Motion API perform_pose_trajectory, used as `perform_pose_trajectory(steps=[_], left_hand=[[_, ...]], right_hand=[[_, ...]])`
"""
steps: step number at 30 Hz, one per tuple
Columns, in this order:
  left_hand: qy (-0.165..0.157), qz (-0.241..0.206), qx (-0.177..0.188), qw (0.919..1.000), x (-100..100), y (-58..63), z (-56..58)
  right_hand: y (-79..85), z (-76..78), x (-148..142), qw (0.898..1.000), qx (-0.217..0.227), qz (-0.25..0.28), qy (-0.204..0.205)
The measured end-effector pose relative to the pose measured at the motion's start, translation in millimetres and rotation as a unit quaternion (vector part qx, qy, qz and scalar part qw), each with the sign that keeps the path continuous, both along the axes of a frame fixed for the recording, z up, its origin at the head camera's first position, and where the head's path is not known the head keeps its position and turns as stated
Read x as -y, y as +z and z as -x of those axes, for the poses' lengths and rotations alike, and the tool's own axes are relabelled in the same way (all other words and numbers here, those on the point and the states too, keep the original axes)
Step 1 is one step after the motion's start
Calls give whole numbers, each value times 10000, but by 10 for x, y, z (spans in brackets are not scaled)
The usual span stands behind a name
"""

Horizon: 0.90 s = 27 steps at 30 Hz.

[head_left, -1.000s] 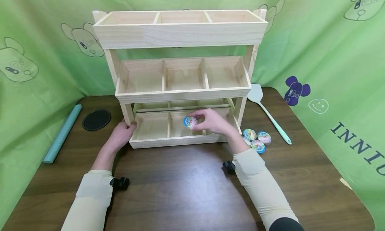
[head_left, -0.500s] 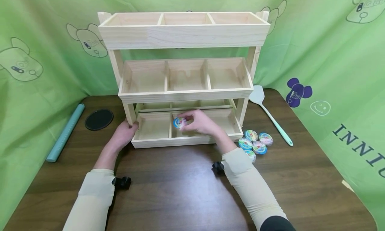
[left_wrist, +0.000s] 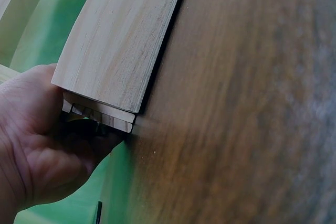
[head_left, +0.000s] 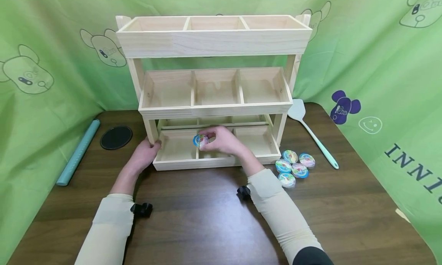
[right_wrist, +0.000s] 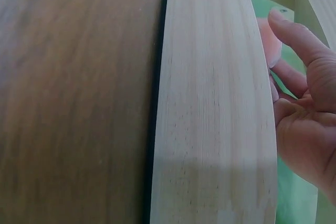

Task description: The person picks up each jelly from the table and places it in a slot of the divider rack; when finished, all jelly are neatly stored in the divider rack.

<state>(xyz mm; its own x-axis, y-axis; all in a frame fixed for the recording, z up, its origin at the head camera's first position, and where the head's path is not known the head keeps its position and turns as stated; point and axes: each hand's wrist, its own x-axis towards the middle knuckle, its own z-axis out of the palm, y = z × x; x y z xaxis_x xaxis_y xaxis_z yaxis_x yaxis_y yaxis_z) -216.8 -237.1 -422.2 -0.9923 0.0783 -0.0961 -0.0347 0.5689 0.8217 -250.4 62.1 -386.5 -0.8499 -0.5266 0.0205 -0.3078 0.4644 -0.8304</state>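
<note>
My right hand [head_left: 222,141] pinches a small jelly cup [head_left: 201,140] with a printed blue-edged lid between thumb and fingertips. It holds the cup tilted over the bottom tier of a three-tier wooden shelf [head_left: 214,111], near the divider between the left and middle compartments. From the right wrist, the cup [right_wrist: 269,43] shows as a pinkish side, partly behind the shelf's front board [right_wrist: 215,98]. At the shelf's lower left corner, my left hand [head_left: 145,154] grips the wood. The left wrist view has the left hand [left_wrist: 39,140] round the board's end, some fingers hidden.
Several more jelly cups [head_left: 299,170] lie on the table [head_left: 193,215] right of the shelf. Behind them is a pale blue spatula [head_left: 315,136]. A black round disc [head_left: 116,137] and a blue roll [head_left: 78,152] lie at left. Green cloth [head_left: 390,77] surrounds the table.
My right hand has carried the jelly cup leftward across the middle compartment to the left divider. The left hand keeps its grip on the shelf. The head view has shifted slightly.
</note>
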Motion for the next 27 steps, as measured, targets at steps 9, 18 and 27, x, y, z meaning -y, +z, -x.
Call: perform_pose_trajectory(steps=[9, 18, 27], left_hand=[[6, 35, 25, 10000, 3, -4, 10], [15, 29, 53, 10000, -4, 15, -2], [36, 55, 41, 10000, -2, 22, -5]], right_hand=[[49, 6, 125, 9999, -104, 26, 6], [54, 26, 295, 9999, -46, 110, 110], [32, 49, 391, 9998, -153, -124, 41]])
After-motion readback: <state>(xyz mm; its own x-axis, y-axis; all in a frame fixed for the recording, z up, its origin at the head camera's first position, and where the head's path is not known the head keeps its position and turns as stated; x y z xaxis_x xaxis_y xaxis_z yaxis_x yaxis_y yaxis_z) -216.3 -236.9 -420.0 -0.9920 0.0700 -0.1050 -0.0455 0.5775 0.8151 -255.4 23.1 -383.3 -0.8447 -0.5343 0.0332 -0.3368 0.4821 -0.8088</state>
